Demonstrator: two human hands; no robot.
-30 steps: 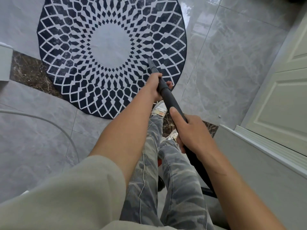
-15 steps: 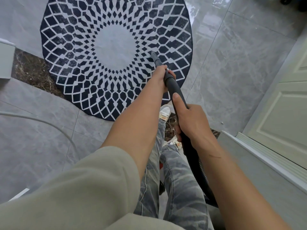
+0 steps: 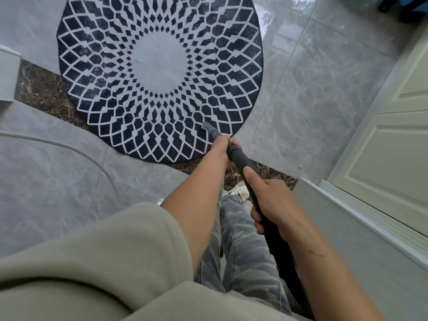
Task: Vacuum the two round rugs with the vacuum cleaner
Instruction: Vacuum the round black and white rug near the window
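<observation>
Nearest the camera, a beige sleeve (image 3: 92, 262) covers the left upper arm, and grey camouflage-print trousers (image 3: 243, 251) hang below it. The right grip (image 3: 271, 205) is closed around the lower part of the black vacuum wand (image 3: 240, 158), fingers curled beneath it and one digit laid straight along its top. A pale shoe (image 3: 238, 189) shows just beside the wand, on the floor under that hand. Further up the wand, the left grip (image 3: 223, 147) is wrapped round it close to the grey nozzle (image 3: 209, 128). The nozzle's tip rests on the near right part of the round rug (image 3: 159, 72), just inside its edge. The rug, dark navy with a white lattice pattern and a plain pale centre, lies flat on the grey tiled floor (image 3: 312, 89), overlapping a brown marble strip (image 3: 44, 89). A white cable (image 3: 69, 147) curves across the tiles to the left. A white panelled door (image 3: 393, 158) stands to the right.
</observation>
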